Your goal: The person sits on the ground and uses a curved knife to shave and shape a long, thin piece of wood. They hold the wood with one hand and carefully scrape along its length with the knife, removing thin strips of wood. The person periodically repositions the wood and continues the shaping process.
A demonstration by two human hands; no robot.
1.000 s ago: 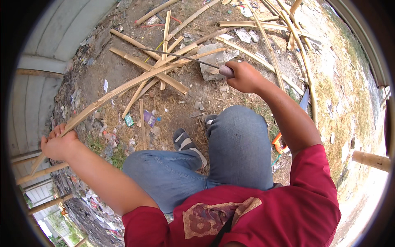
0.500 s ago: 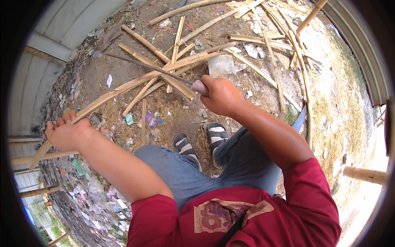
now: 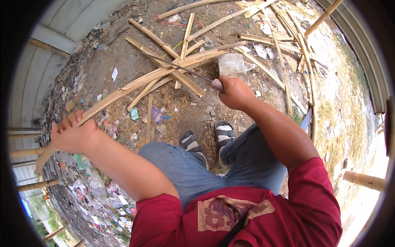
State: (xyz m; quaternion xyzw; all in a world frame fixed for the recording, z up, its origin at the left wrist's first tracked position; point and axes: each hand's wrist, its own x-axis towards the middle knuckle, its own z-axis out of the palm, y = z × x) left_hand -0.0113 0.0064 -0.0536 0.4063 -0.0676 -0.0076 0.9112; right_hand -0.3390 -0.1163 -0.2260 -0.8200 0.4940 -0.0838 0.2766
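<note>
My left hand (image 3: pixel 76 132) is wrapped around the near-left end of a long split bamboo strip (image 3: pixel 142 85). The strip slants away to the upper right and lies over a crossing of other bamboo pieces. In my right hand (image 3: pixel 236 94) is the pale, thick handle of a machete (image 3: pixel 196 74). Its long, thin dark blade points to the upper left and passes across the strip near that crossing. Whether the edge touches the bamboo I cannot tell. Beneath the strip, a short split bamboo piece (image 3: pixel 192 86) sticks out toward me.
A pale block (image 3: pixel 231 64) sits beyond my right hand. More bamboo strips (image 3: pixel 281 61) lie at the upper right. Plastic litter (image 3: pixel 96 185) covers the ground at lower left. My sandalled feet (image 3: pixel 224 133) stand on dry straw and dirt. Metal sheeting (image 3: pixel 53 24) walls the left side.
My right hand has shifted to the right with the machete, so its blade tip is nearer the crossing. My left hand keeps its hold on the strip. The whole view has shifted slightly.
</note>
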